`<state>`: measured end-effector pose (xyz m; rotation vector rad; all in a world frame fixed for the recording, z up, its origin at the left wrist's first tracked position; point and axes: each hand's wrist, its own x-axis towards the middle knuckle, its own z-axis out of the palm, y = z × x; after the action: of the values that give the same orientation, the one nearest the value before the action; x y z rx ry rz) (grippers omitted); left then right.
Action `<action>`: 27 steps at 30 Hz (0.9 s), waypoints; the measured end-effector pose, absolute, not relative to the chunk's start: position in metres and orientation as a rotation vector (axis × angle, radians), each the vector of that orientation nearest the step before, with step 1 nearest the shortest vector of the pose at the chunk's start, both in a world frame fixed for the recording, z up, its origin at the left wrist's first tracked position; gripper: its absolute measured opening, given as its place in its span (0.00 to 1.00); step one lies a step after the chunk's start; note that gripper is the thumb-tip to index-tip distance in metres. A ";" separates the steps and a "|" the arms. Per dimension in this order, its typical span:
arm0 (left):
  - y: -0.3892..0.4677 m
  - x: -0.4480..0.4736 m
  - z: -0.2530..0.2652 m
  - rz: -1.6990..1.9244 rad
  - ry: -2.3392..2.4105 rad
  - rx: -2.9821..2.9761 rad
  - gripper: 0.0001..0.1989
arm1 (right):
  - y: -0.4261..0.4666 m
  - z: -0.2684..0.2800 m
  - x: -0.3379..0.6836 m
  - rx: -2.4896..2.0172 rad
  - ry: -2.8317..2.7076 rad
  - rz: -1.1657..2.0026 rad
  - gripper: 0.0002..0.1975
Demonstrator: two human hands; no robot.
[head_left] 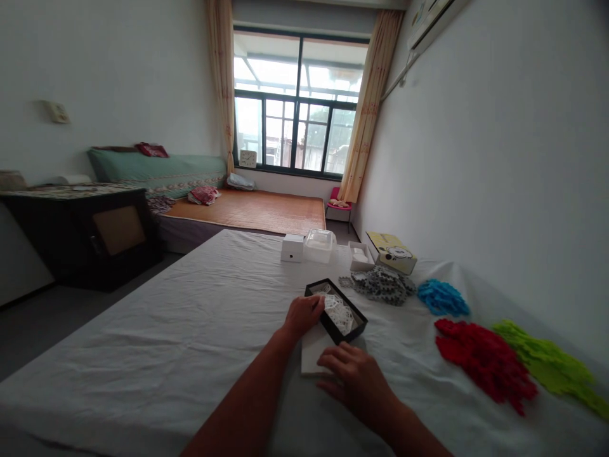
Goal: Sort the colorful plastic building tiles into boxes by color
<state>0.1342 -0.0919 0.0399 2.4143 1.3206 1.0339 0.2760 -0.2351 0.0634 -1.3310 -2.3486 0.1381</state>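
Note:
A black-rimmed box (360, 322) sits on the white-covered surface, filled with flat white openwork pieces (339, 315). My left hand (302, 315) reaches over the box's left edge, its fingers closed against the white pieces; what they pinch is hidden. A flat white box or lid (311, 355) lies just in front of the black-rimmed box, partly beneath it. Over its right side is my right hand (358, 376), fingers loosely apart with nothing visible in them. Its fingertips are close to the near end of the black-rimmed box.
Grey pieces (383, 285) lie in a heap beyond the box. Blue (442, 298), red (485, 362) and lime-green (547, 362) heaps are on the right. Farther back stand a white box (292, 248), a clear plastic container (319, 246), an open white box (360, 255) and a yellow box (392, 251).

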 end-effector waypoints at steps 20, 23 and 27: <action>-0.086 0.117 0.053 1.302 1.472 2.166 0.23 | -0.211 0.019 0.367 -1.829 -2.110 -0.317 0.18; -0.087 0.118 0.052 1.269 1.427 2.177 0.23 | -0.219 0.031 0.421 -1.989 -1.813 -0.448 0.16; -0.090 0.126 0.047 1.173 1.342 2.223 0.24 | -0.232 0.058 0.454 -2.170 -1.448 -0.615 0.18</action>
<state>0.1259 -0.0903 0.0472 2.2227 1.3425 1.1734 0.4540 -0.2321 0.0579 -2.1702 -1.4478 -0.6149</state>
